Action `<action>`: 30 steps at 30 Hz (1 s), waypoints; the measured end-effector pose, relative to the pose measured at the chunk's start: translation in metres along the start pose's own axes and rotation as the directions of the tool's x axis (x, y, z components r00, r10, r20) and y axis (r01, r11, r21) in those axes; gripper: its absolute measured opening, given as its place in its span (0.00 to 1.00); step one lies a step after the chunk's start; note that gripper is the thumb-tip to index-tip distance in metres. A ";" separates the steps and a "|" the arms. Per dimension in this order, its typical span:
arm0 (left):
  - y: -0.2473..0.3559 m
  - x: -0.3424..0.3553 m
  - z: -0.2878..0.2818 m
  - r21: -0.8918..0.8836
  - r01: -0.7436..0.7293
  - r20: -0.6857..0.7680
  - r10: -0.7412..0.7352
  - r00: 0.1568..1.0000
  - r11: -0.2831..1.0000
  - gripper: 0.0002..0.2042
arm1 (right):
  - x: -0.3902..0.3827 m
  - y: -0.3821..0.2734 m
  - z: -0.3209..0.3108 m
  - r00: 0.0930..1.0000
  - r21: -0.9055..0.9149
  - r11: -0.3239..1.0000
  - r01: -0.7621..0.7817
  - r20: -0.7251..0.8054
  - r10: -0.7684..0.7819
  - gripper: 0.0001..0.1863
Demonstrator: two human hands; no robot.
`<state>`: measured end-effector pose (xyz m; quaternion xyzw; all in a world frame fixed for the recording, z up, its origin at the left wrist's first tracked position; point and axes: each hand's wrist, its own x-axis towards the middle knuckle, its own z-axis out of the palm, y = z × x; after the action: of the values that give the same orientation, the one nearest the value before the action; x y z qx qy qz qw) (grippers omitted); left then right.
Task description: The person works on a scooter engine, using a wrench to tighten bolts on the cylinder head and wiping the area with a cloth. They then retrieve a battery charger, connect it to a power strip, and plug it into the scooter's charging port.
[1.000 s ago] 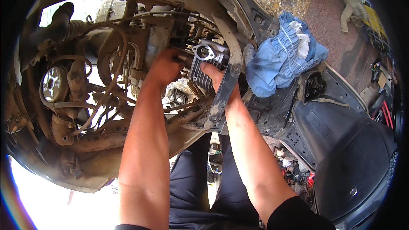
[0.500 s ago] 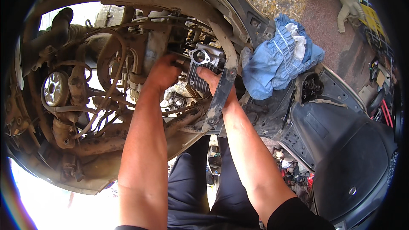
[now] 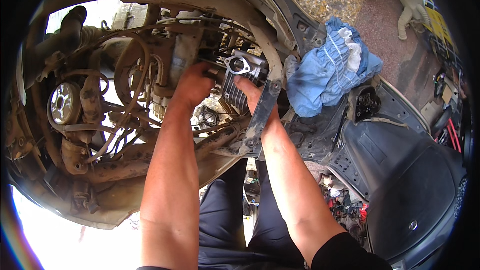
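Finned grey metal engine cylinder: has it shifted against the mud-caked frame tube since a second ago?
Cannot tell: the finned grey metal engine cylinder sits in the same spot beside the mud-caked frame tube; the small offset matches camera motion.

A crumpled blue cloth [image 3: 327,72] lies on the frame; right of it, a black plastic panel [image 3: 410,185].

left hand [image 3: 192,86] | slid further left off finned cylinder [image 3: 239,81] | right hand [image 3: 255,97] lower on fins

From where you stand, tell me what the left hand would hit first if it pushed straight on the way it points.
Probably the finned metal cylinder: the left hand points up and rightward and already seems to touch its side, though depth is unclear.
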<state>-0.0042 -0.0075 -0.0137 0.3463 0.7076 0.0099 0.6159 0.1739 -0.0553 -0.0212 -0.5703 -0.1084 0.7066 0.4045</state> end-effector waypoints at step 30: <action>0.018 -0.011 -0.001 0.065 0.042 -0.012 -0.041 0.999 0.997 0.24 | 0.004 -0.001 -0.003 0.998 -0.021 0.999 0.028 0.064 -0.026 0.56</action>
<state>0.0036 0.0015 0.0042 0.3512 0.7181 -0.0241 0.6004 0.1774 -0.0532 -0.0244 -0.5505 -0.1364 0.7177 0.4042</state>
